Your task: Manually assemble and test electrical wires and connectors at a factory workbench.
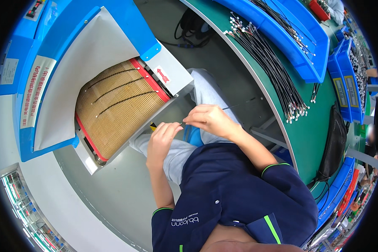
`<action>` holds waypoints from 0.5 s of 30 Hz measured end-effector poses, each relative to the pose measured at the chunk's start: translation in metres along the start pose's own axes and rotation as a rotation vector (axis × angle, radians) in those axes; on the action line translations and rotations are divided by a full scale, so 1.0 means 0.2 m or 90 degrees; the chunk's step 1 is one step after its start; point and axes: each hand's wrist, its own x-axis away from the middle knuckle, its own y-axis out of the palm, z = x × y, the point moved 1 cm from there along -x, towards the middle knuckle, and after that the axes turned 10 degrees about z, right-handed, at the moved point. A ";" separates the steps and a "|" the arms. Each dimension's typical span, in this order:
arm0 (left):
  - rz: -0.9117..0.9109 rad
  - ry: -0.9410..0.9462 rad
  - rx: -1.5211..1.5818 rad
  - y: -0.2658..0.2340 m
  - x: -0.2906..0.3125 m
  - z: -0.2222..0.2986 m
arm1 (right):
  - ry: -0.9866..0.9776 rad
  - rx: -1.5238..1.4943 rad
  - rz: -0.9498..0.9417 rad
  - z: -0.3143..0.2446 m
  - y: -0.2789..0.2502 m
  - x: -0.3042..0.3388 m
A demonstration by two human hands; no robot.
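In front of my lap, my left hand (161, 137) and my right hand (211, 120) are close together, each with fingertips pinched. Between them runs a thin dark cable (231, 107), its free length sticking out to the right past my right hand. The end at my left fingertips is small and mostly hidden. Left of my hands, several thin black cables (121, 88) with small pale ends lie apart on a tan mesh conveyor belt (132, 115) with red edges. The belt comes out from under a white sheet (77, 80) on a blue machine (132, 27).
On the green table (277, 132) to the right lies a big bundle of black cables (266, 63) with white connectors. Beyond it stand a blue tray (308, 69) of cables and a blue bin (344, 80). A black bag (332, 143) rests near the table's far side.
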 end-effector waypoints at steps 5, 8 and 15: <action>-0.034 0.003 0.037 -0.01 -0.02 0.01 | -0.149 0.107 -0.017 0.00 0.03 0.00; -0.046 0.002 0.063 -0.01 -0.03 0.00 | -0.164 0.101 -0.023 0.02 0.02 0.00; -0.024 0.035 0.054 -0.01 -0.03 -0.01 | -0.146 0.024 -0.074 0.03 0.00 -0.02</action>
